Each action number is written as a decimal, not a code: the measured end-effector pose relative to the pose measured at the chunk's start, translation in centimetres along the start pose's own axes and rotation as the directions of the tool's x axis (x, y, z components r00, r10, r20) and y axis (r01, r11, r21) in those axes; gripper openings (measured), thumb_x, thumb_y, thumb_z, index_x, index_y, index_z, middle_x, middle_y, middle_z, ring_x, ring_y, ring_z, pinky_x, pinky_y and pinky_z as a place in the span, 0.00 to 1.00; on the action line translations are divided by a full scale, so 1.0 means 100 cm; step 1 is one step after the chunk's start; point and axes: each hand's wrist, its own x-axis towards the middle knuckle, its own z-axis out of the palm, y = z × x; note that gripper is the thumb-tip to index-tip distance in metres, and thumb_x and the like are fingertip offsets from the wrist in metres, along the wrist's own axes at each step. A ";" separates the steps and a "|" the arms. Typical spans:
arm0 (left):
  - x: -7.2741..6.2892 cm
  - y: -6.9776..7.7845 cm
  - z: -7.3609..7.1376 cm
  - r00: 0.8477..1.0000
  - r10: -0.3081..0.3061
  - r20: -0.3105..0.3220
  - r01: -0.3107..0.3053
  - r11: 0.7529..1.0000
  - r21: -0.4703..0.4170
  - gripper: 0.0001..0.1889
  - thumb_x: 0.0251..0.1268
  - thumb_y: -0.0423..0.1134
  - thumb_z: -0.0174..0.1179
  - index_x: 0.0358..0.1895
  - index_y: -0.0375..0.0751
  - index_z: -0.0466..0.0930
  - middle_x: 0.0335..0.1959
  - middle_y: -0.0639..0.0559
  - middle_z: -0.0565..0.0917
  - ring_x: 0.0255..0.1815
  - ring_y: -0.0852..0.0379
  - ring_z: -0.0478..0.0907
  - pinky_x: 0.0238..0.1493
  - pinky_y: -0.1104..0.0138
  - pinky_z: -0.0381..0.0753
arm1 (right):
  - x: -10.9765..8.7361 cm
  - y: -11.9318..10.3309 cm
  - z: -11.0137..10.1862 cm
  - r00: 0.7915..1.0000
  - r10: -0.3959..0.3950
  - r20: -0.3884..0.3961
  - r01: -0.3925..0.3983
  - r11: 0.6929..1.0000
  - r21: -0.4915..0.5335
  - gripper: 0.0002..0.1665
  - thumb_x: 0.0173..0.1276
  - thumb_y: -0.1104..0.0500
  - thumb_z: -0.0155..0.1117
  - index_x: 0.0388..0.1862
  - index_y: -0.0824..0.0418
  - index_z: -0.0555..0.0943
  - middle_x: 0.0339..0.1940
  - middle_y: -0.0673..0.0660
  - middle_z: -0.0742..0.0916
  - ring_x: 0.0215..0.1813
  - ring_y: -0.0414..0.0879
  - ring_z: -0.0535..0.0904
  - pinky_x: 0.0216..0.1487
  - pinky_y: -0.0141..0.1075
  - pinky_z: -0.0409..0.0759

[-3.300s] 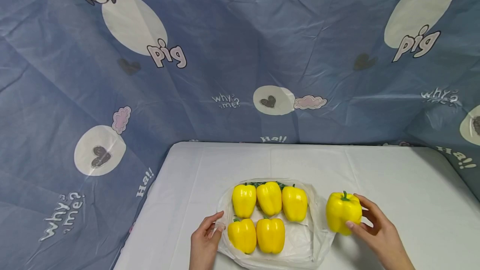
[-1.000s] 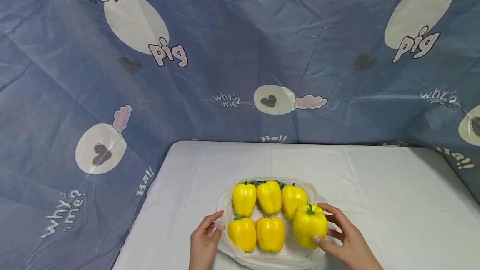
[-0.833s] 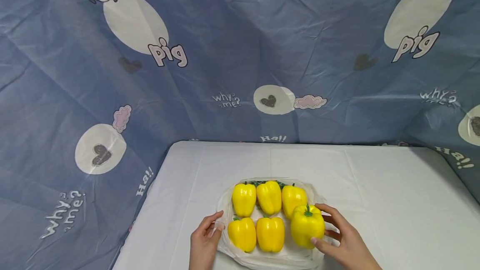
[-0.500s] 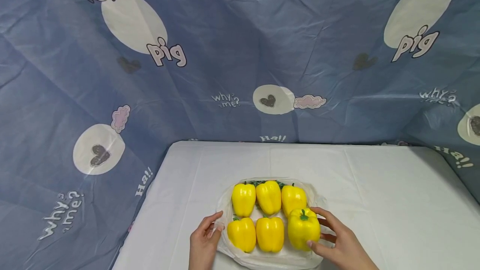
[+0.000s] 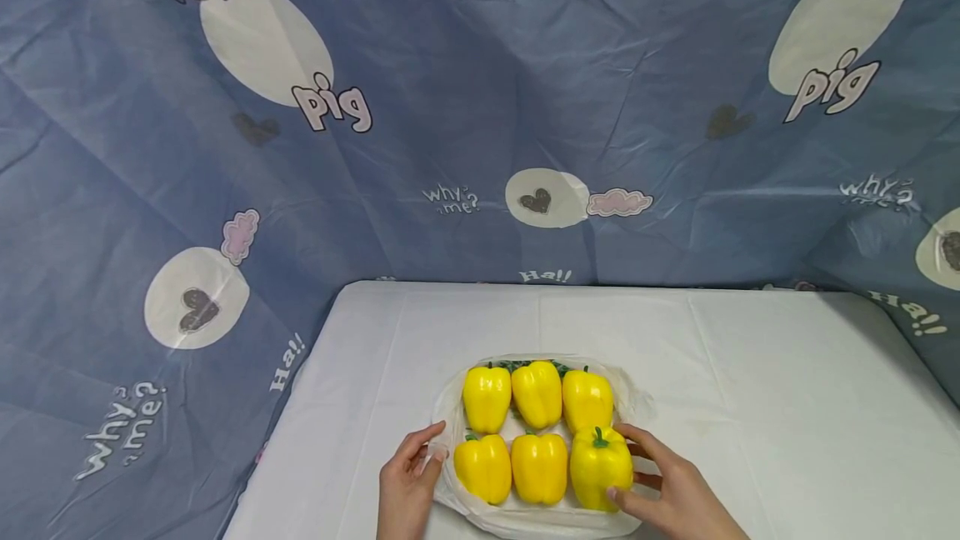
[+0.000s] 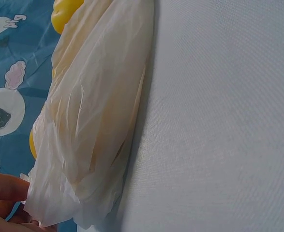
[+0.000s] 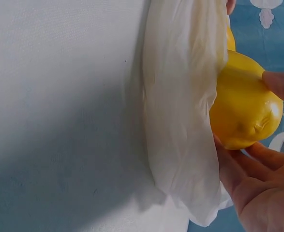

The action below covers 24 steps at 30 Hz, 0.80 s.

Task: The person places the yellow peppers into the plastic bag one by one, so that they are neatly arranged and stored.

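Note:
My right hand (image 5: 667,486) holds a glossy yellow bell pepper (image 5: 600,473), thumb on the near side and fingers behind it. Its green stem points up, and it sits at the front right inside a whitish plastic bag (image 5: 555,526). Several more yellow bell peppers (image 5: 540,469) lie in two rows in the bag, to the left of and behind the held one. At the bag's left rim, my left hand (image 5: 408,477) pinches the thin plastic. The right wrist view shows the held pepper (image 7: 248,101) partly behind the bag's wall (image 7: 180,96).
The bag stands on a white-covered table (image 5: 765,390), near its front edge. Behind and at the sides hangs a blue printed cloth (image 5: 450,123). A dark green patch (image 5: 561,367) shows at the bag's back.
My right hand has brought the bell pepper leftward from beside the bag, over its right rim and down into the front right spot. The left hand stays at the bag's rim.

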 end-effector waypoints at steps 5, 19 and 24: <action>0.001 0.000 0.000 1.000 0.018 -0.007 -0.018 1.000 -0.004 0.18 0.62 0.24 0.62 0.54 0.43 0.84 0.50 0.50 0.82 0.52 0.54 0.70 0.50 0.77 0.71 | 0.002 0.001 0.002 1.000 0.018 0.026 -0.017 0.999 -0.042 0.47 0.54 0.47 0.77 0.69 0.62 0.68 0.63 0.60 0.77 0.56 0.55 0.76 0.49 0.47 0.81; 0.000 0.000 -0.001 1.000 0.007 -0.010 -0.007 1.000 -0.002 0.18 0.62 0.25 0.62 0.54 0.42 0.84 0.50 0.50 0.82 0.49 0.53 0.70 0.47 0.77 0.72 | 0.005 0.002 0.005 0.994 0.092 0.064 -0.085 0.992 -0.098 0.48 0.55 0.46 0.76 0.69 0.64 0.68 0.57 0.60 0.81 0.51 0.54 0.81 0.47 0.48 0.81; 0.000 0.000 -0.001 1.000 -0.001 -0.012 0.001 1.000 -0.012 0.18 0.62 0.24 0.61 0.54 0.41 0.84 0.51 0.49 0.82 0.49 0.53 0.71 0.47 0.78 0.72 | 0.005 0.003 0.003 0.996 0.056 0.072 -0.048 0.992 -0.114 0.46 0.55 0.45 0.75 0.67 0.65 0.70 0.56 0.58 0.80 0.51 0.52 0.79 0.47 0.45 0.82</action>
